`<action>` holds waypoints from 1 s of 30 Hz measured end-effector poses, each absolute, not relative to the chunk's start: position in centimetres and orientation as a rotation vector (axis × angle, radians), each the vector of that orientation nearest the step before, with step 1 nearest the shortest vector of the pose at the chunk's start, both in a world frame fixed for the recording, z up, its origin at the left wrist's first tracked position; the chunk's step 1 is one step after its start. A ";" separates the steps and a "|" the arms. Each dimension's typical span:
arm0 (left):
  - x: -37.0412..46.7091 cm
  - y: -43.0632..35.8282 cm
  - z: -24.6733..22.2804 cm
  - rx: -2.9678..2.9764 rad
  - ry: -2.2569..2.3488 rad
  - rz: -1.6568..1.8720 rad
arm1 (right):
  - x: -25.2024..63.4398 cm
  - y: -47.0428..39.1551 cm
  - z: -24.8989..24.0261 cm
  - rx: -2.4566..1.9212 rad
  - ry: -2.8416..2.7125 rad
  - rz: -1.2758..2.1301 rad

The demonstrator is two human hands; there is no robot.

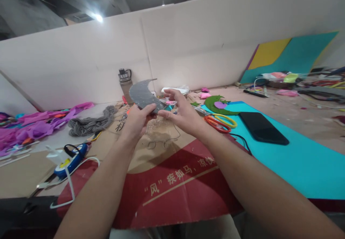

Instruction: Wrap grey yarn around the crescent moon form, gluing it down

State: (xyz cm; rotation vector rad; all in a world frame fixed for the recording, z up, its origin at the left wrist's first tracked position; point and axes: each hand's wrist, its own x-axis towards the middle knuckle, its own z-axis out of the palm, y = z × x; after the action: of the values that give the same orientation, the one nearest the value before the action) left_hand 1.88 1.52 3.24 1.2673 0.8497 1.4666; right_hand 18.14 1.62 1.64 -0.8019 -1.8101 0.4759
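Observation:
A grey crescent-shaped piece (144,93), its pointed tip up and to the right, is raised above the cardboard. My left hand (140,118) grips its lower part, thumb on the near face. Close by on the right is my right hand (182,111), fingers curved and spread apart. Its thumb reaches toward the crescent's lower end; I cannot tell whether it touches. Below the hands, a thin grey strand of yarn (164,142) lies in loops on the brown and red cardboard (172,188).
At left are a hank of grey yarn (93,120), purple fabric (63,120) and a blue power strip (71,162). A bottle (125,84) stands behind. To the right lie orange-and-yellow-handled scissors (218,123), a green cutout (212,104) and a black phone (262,127) on a turquoise sheet (304,167).

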 end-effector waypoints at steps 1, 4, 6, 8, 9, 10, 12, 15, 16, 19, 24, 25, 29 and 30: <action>1.8 1.6 3.2 1.294 0.872 1.474 | 18.2 1.7 1.6 -0.776 -1.803 0.574; 1.5 1.7 3.1 1.355 0.936 1.487 | 18.5 2.1 1.3 -0.768 -1.770 0.711; 1.4 1.7 3.1 1.372 0.970 1.487 | 18.7 2.5 1.1 -0.827 -1.734 0.657; 1.4 1.8 3.0 1.375 0.986 1.482 | 18.9 2.9 0.9 -0.873 -1.689 0.646; 1.4 1.8 3.0 1.375 0.988 1.478 | 19.0 3.1 0.8 -0.882 -1.671 0.682; 1.3 1.8 3.0 1.374 0.990 1.475 | 19.0 3.2 0.8 -0.886 -1.654 0.729; 1.2 1.8 3.1 1.374 0.995 1.475 | 19.1 3.4 0.9 -0.898 -1.628 0.798; 1.0 1.8 3.2 1.379 0.997 1.464 | 19.1 3.4 1.1 -0.941 -1.596 0.788; 0.9 1.8 3.2 1.384 1.001 1.457 | 19.1 3.4 1.2 -0.952 -1.577 0.771; 0.5 2.0 3.3 1.397 0.993 1.430 | 19.1 3.6 1.3 -0.936 -1.523 0.714; -0.3 2.4 3.4 1.405 0.852 1.389 | 18.8 3.6 1.4 -0.817 -1.462 0.912; -0.5 2.4 3.4 1.410 0.841 1.379 | 18.7 3.5 1.4 -0.782 -1.426 0.972; -0.8 2.5 3.4 1.463 0.885 1.339 | 18.6 3.2 1.6 -0.730 -1.324 1.053; -0.8 2.6 3.3 1.481 0.915 1.336 | 18.6 3.2 1.6 -0.732 -1.332 1.036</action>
State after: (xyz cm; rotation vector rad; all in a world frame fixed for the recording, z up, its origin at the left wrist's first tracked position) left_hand -0.82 2.55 3.32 1.4813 0.9152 1.3357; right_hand 18.55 3.19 1.63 -0.7323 -1.3317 1.0356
